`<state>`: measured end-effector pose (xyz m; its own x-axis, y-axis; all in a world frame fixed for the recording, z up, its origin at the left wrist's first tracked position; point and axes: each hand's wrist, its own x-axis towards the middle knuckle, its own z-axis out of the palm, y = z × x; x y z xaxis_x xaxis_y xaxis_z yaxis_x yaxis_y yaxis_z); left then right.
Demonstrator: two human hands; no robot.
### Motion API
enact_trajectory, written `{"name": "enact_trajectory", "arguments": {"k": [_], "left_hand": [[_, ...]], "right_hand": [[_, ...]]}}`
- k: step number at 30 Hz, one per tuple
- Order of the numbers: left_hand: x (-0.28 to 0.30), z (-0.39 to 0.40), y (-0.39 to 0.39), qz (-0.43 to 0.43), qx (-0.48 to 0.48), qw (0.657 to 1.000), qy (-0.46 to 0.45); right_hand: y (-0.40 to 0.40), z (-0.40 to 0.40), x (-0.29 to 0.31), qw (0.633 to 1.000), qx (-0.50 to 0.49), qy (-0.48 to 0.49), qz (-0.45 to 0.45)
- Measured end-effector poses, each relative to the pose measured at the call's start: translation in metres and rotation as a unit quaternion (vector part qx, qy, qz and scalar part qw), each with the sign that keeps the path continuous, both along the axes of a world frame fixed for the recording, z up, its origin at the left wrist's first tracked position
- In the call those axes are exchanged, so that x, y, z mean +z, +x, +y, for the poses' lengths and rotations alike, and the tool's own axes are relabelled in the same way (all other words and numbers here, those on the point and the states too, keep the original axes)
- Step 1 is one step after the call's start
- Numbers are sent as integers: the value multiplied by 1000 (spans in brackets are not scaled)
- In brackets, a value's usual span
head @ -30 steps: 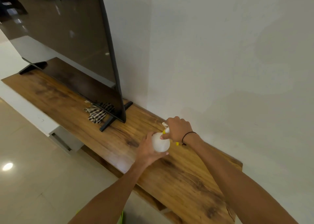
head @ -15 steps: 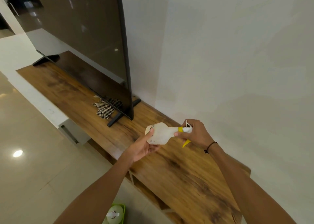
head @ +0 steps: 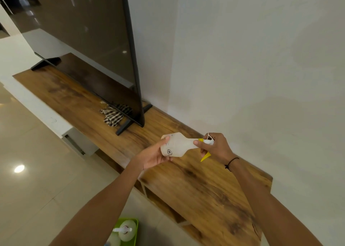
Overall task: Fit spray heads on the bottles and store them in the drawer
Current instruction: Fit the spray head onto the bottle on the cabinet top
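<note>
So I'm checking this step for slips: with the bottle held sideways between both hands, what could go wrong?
1. The bottle lies on its side in the air; if the spray head isn't tight, it may leak or separate.
2. The left hand grips only the base, so the bottle might slip onto the wooden TV stand.

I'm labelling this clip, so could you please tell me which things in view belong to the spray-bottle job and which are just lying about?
Part of the job:
- white bottle, held sideways by the left hand
- spray head, gripped by the right hand
- green basket holding more bottles

Just lying about:
- television
- checked cloth
- wooden cabinet top
</note>
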<state>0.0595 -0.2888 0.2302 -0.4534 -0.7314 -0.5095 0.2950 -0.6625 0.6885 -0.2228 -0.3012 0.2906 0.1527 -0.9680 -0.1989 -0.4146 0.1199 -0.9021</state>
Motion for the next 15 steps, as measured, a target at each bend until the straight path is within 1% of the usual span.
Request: {"name": "enact_trajectory", "arguments": {"k": [3, 5, 6, 8, 10, 13, 15], "left_hand": [[-6, 7, 14, 44, -7, 999, -32], [-10, 14, 19, 57, -5, 997, -48], [-12, 18, 20, 57, 3, 998, -41], [-10, 24, 22, 41, 24, 999, -18], [-9, 29, 25, 17, 52, 998, -14], [-12, 41, 35, -8, 66, 996, -58], [-15, 56, 46, -8, 74, 994, -83]], "right_hand": [[-4, 1, -1, 1000, 7, 9, -3], [0, 4, -2, 1000, 13, 5, 6], [4, 6, -3, 1000, 19, -1, 12], [13, 10, -3, 999, 33, -16, 21], [22, 15, -1, 998, 46, -33, 33], [38, 19, 5, 995, 72, -32, 53], [52, 23, 8, 994, 90, -21, 54]]}}
